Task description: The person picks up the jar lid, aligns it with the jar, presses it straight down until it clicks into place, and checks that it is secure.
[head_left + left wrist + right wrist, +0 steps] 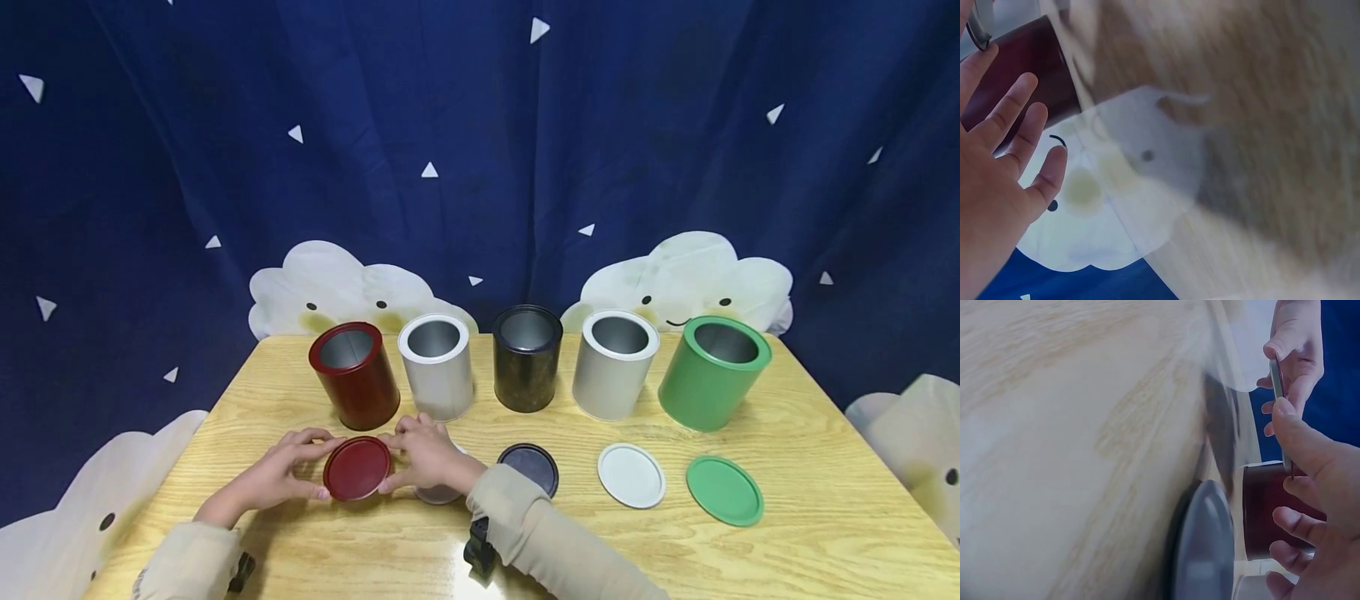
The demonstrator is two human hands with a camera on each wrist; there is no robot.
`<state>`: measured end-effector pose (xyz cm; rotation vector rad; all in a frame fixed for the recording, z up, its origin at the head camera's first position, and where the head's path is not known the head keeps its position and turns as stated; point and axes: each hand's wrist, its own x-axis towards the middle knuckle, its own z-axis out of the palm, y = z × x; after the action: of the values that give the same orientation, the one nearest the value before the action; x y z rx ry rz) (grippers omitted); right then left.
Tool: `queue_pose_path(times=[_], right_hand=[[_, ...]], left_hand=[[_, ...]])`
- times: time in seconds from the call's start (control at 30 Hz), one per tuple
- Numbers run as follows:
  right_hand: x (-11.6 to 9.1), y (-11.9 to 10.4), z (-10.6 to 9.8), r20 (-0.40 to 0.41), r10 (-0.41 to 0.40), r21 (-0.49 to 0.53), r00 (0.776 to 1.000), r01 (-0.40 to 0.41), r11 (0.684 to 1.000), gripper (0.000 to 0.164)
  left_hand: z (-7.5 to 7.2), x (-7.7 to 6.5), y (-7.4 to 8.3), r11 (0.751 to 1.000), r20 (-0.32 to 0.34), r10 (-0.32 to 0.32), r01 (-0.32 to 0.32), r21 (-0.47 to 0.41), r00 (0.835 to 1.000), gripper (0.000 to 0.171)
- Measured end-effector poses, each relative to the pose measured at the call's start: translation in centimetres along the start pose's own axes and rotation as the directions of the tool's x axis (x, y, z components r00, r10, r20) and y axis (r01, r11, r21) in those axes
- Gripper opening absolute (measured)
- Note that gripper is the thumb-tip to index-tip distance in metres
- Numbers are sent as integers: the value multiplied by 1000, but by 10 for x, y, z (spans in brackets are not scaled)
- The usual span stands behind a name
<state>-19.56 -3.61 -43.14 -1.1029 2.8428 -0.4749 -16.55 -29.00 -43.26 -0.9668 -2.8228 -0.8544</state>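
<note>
Both hands hold a round dark red lid (357,468) by its opposite edges, in front of the dark red can (360,379). The left hand (281,473) pinches its left edge between thumb and fingers. On the other side the right hand (427,454) pinches its right edge. Seen edge-on in the right wrist view, the lid (1277,381) is off the table between the two thumbs. A white lid (437,495) lies partly hidden beneath the right hand. The left wrist view shows the left hand's (1004,150) other fingers spread beside the red can (1029,69).
Behind the lids stand a white can (442,383), a black can (525,371), another white can (611,379) and a green can (705,392), all uncovered. A black lid (532,467), a white lid (632,475) and a green lid (724,490) lie on the wooden table (600,550).
</note>
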Motion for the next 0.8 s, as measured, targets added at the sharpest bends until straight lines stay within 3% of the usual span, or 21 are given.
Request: queue_pose_path(times=[0.47,0.8], right_hand=[[-2,5,-10,-36,-38,127,999,42,991,71],[0,5,-23,-95,-75,182,993,91,979,69]], left_hand=[[-8,3,7,997,-43,23,-27,-77,999,64],[-15,5,9,993,-101,-22,11,-114,995,64]])
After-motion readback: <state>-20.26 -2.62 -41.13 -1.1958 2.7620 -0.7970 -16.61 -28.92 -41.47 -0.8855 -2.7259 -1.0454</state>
